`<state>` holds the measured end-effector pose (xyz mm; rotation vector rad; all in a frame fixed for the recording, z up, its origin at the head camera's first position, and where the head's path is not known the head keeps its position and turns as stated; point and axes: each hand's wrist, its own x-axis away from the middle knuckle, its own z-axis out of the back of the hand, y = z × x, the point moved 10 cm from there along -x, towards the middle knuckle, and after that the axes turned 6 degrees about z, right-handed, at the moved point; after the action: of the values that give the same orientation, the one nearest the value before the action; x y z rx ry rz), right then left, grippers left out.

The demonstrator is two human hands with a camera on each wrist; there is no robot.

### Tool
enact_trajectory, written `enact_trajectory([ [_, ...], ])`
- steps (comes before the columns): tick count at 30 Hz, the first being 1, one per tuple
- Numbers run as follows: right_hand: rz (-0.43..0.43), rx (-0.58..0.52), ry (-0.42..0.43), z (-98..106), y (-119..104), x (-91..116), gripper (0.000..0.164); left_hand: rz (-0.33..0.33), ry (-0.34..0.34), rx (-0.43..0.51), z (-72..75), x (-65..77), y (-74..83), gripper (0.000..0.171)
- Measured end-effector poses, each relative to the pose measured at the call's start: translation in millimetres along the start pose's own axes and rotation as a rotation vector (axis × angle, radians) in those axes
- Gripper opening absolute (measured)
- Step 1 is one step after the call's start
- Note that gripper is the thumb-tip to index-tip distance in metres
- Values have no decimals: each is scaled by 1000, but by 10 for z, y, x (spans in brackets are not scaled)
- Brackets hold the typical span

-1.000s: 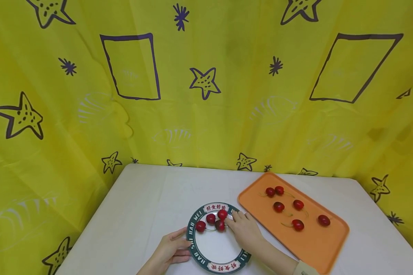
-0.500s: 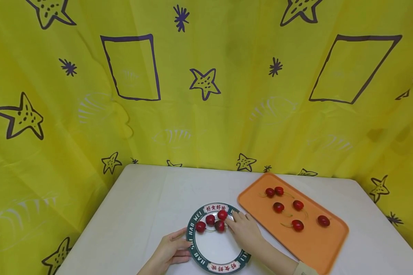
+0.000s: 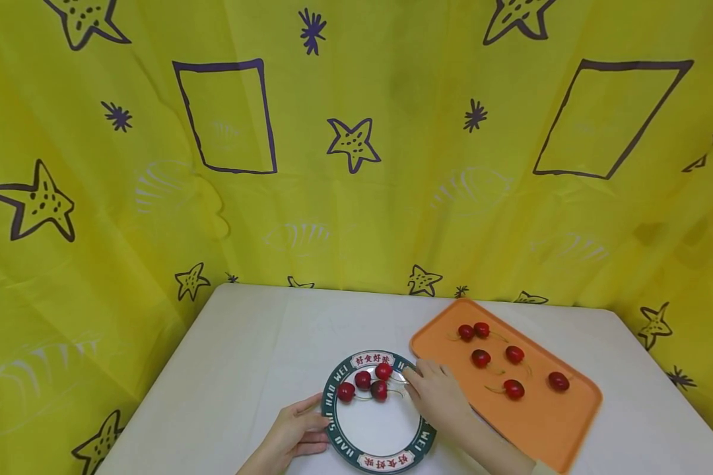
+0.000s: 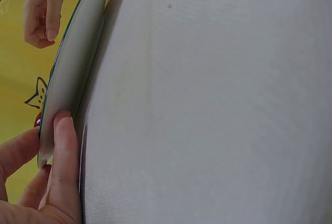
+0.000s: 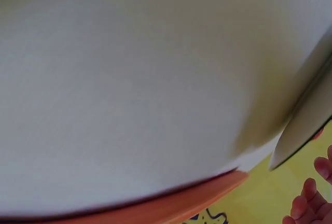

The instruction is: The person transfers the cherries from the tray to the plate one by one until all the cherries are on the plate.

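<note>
A round plate [image 3: 377, 425] with a dark green, lettered rim lies at the front of the table. Several red cherries with stems [image 3: 362, 379] sit on its far-left part. My left hand [image 3: 297, 429] holds the plate's left edge; the left wrist view shows fingers [image 4: 65, 156] on both sides of the rim. Over the plate's right edge is my right hand [image 3: 436, 394], its fingertips right at the rim, apart from the cherries. In the right wrist view those fingers [image 5: 309, 195] are loosely bent and spread, with nothing between them.
An orange tray [image 3: 537, 429] with several more cherries [image 3: 513, 389] lies slantwise on the right, its near-left side running behind my right forearm. The white table [image 3: 261, 330] ends at a yellow curtain [image 3: 309, 218] printed with stars.
My right hand has drawn back to the right from the cherry by its fingertips, and that cherry's stem now shows. The left hand and plate have stayed in place.
</note>
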<state>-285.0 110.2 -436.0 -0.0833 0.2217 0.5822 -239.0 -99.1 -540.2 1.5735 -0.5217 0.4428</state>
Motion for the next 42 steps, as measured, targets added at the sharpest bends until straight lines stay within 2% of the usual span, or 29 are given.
enact_trajectory([
  [7, -80, -19, 25, 120, 280, 142, 21, 1, -4, 2, -10, -10, -2, 65],
  [21, -150, 88, 119, 354, 791, 448, 28, 20, -8, 4, -3, 12, 4, 66],
  [30, -214, 123, 116, 453, 1167, 678, 36, 17, -11, -6, -3, 5, -5, 66],
  [34, -215, 160, 145, 502, 1344, 789, 36, 14, -9, -5, 4, -5, -9, 66],
  [42, -320, 171, 38, 479, 1751, 993, 34, 22, -6, -2, 6, -7, -11, 66],
])
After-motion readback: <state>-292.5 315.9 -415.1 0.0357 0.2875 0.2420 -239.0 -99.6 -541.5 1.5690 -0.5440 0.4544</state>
